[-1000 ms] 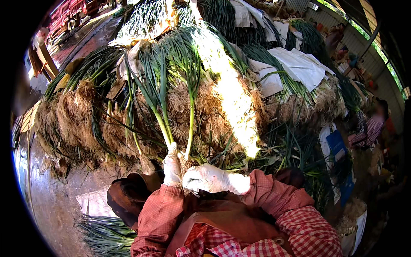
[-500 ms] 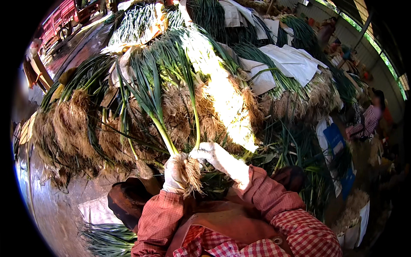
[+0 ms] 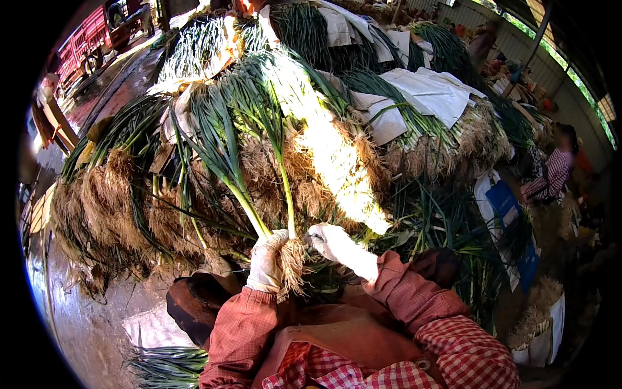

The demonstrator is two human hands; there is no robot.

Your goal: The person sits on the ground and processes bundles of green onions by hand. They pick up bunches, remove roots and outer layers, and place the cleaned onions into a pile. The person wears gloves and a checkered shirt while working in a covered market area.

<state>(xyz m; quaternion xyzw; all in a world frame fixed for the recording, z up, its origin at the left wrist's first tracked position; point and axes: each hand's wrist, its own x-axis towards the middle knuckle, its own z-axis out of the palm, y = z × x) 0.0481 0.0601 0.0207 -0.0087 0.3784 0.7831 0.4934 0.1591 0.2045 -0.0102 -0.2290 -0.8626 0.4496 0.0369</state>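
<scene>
In my gloved left hand (image 3: pixel 267 264) are green onions (image 3: pixel 246 209), gripped at their white lower ends. Their green leaves lean up and away over the pile. Beside them stands one thinner green onion (image 3: pixel 287 198), its stringy brown roots (image 3: pixel 293 264) hanging by my left fingers. My gloved right hand (image 3: pixel 335 246) is just right of that stalk and apart from it. Its fingers are curled together, and anything between them is too small to make out. Straight ahead lies a big pile of green onions (image 3: pixel 259 107), with roots facing me.
White sheets (image 3: pixel 431 91) cover part of the pile. Loose leaves (image 3: pixel 447 227) lie at right, next to a blue and white sack (image 3: pixel 502 201). More green onions (image 3: pixel 170 366) are at lower left. A person in a checked shirt (image 3: pixel 554 174) sits at right; a red truck (image 3: pixel 84 42) stands far left.
My right hand has moved off the thinner stalk, slightly right and down. My left hand keeps its grip. The thinner stalk now leans a little more to the left, its roots more exposed.
</scene>
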